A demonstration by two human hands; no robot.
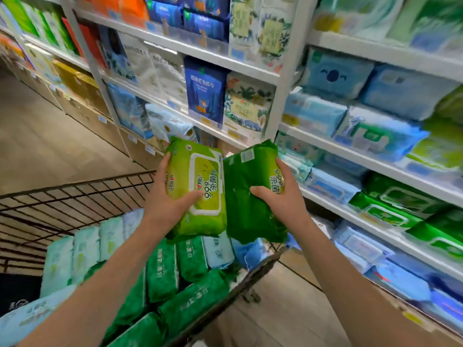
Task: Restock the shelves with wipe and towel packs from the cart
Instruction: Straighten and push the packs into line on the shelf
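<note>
My left hand (167, 199) grips a light green wipe pack (200, 176) with its white lid facing me. Beside it, my right hand (278, 196) grips a darker green wipe pack (248, 196) turned back side up. Both packs are held side by side above the wire cart (75, 194), close to each other. The cart holds several dark green, pale green and light blue packs (162, 269). White shelves (350, 156) with blue and green wipe packs stand to the right, just beyond the hands.
Taller tissue and towel packs (205, 91) fill the shelf bay straight ahead. A white upright post (283, 91) divides the two bays. Brown cartons (82, 111) line the shelf base on the left. Wooden floor (37, 136) stretches down the aisle to the left.
</note>
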